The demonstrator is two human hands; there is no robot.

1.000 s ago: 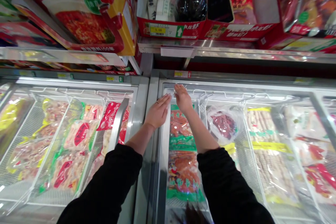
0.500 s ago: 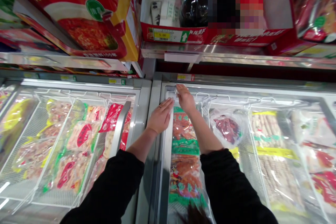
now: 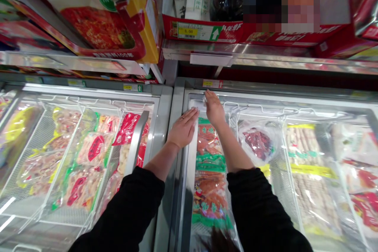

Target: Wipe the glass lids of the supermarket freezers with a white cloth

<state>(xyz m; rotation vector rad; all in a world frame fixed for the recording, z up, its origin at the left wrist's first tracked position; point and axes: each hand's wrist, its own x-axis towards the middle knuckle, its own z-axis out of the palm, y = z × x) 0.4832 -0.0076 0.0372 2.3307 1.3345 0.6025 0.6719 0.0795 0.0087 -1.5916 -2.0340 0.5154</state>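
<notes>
My left hand point(image 3: 183, 128) lies with its fingers stretched out and together, on or just above the left rim point(image 3: 186, 157) of the right-hand chest freezer. Close by, at that freezer's far left corner, my right hand point(image 3: 215, 109) is closed, its fingers bent round a small whitish, see-through bit point(image 3: 204, 100) too small to name. Below the hands, inside the freezer, are an upper packet point(image 3: 209, 138) and a lower packet point(image 3: 210, 193) of reddish-brown food with green ends. My right forearm covers part of the upper packet.
A left-hand freezer point(image 3: 165, 126) with a raised grey handle point(image 3: 138, 138) holds several bagged foods in wire baskets. Beyond my hands runs a metal shelf edge point(image 3: 265, 53) bearing red cartons point(image 3: 203, 33). Right of my arm lies a bag of dark red food point(image 3: 256, 141).
The view has shifted slightly, so the shelf sits a little higher. My right hand has moved a little to the right along the far corner; the left keeps about the same place on the rim.
</notes>
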